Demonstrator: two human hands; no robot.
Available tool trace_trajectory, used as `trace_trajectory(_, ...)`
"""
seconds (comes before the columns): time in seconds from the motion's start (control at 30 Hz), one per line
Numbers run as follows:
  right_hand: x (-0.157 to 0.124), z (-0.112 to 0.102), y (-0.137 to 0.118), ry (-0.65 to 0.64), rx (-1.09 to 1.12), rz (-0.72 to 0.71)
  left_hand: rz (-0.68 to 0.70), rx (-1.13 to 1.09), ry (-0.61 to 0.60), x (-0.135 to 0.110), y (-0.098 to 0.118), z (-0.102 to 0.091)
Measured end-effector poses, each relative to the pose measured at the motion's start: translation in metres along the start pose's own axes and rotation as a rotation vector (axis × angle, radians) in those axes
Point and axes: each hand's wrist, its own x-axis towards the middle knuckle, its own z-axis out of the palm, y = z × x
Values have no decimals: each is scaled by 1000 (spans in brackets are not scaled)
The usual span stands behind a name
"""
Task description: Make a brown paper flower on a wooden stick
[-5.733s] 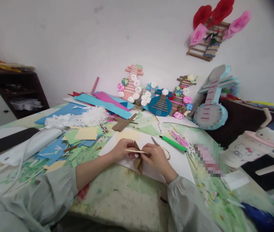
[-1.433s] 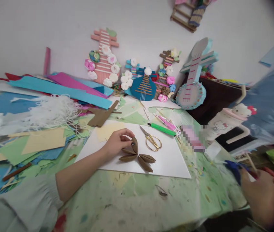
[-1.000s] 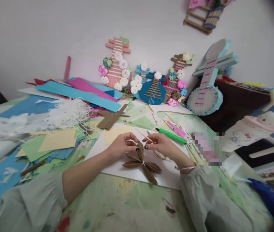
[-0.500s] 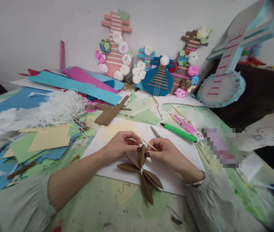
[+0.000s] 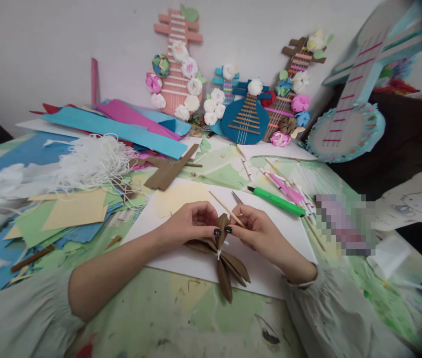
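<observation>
The left hand (image 5: 196, 226) pinches the left edge of one petal with thumb and fingertips. The right hand (image 5: 257, 228) has curled fingers closed around a thin, pale wooden stick (image 5: 227, 210), its thumb at the petal's right edge; whether that thumb presses or merely rests, I cannot tell. The petal belongs to a brown folded-paper flower shape (image 5: 222, 271), held over the near half of a flat white board (image 5: 295, 233), its lowest petals reaching past the board's near edge.

As far as I can judge, the folding is done, and so is the binding: a narrow white tie (image 5: 218, 254) cinches the middle and the petals fan out both ways. The upper petal is the one being handled; the near ones look narrow and closed, with no finger on them. How much shaping remains cannot be told.

On the board, beyond the right hand, a grey metal scissor blade (image 5: 236, 198) shows. Across its far right edge lies a bright green plastic tool with a dark tip (image 5: 278, 201); beyond its far left edge, a strip of brown crinkled paper (image 5: 171, 169).

Half a second ago the stick's free end lay close by the left fingers; now it points clear of them, toward the board's far side.
</observation>
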Motion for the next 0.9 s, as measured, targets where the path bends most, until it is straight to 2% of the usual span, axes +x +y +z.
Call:
trace_trajectory(0.1, -1, 4, 2, 62, -122, -68, 8, 33, 29, 1, -1, 3)
trace_trajectory(0.23, -3, 7, 5, 163, -259, -109, 23, 66, 126, 2, -4, 6)
trace_trajectory(0.43, -6, 6, 5, 202, -356, -66, 1, 16, 183, 1, -2, 5)
trace_trajectory(0.57, -7, 5, 2, 240, -513, -110, -7, -37, 211, 1, 1, 7)
trace_trajectory(0.77, -9, 3, 0, 270, -748, -194, 8, 15, 249, -1, 2, 9)
trace_trajectory(0.9, -9, 1, 3, 243, -777, -199, 93, 66, 241, -2, -1, 9)
